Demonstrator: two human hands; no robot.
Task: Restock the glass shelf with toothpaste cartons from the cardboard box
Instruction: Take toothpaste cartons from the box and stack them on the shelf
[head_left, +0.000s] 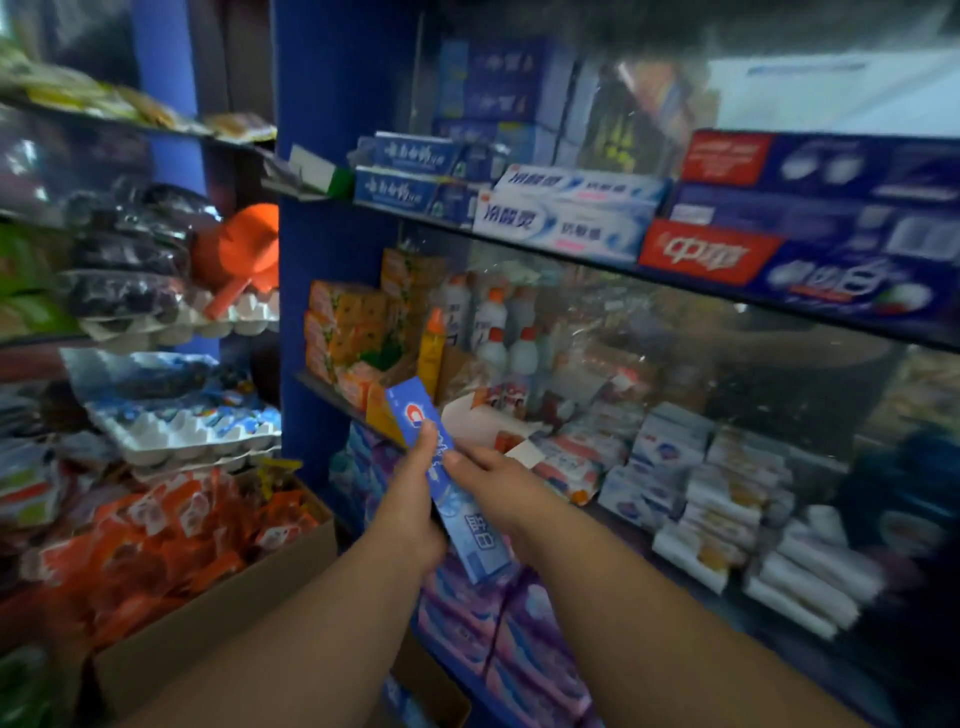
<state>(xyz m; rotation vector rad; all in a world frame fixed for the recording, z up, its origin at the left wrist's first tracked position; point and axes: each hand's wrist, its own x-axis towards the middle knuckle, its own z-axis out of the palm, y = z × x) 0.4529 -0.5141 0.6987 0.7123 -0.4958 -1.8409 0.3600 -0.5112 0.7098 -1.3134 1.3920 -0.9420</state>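
Note:
A long blue toothpaste carton (475, 540) with a red-and-white logo tilts up to the left in front of the lower shelves. My left hand (413, 499) grips its left side near the middle. From the right, my right hand (488, 480) holds the same carton. Above, the glass shelf (545, 249) carries stacked toothpaste cartons: blue ones (405, 174) at the left, white ones (566, 215) in the middle, red-and-blue ones (810, 228) at the right. A corner of an open cardboard box (436, 691) shows at the bottom edge, between my arms.
A large cardboard box (218, 618) of orange packets stands at the lower left. Egg trays (182, 431) fill the left shelves. The middle shelf holds orange boxes (348, 332), white bottles (498, 332) and soap packs (701, 483). A blue post (332, 260) divides the shelving.

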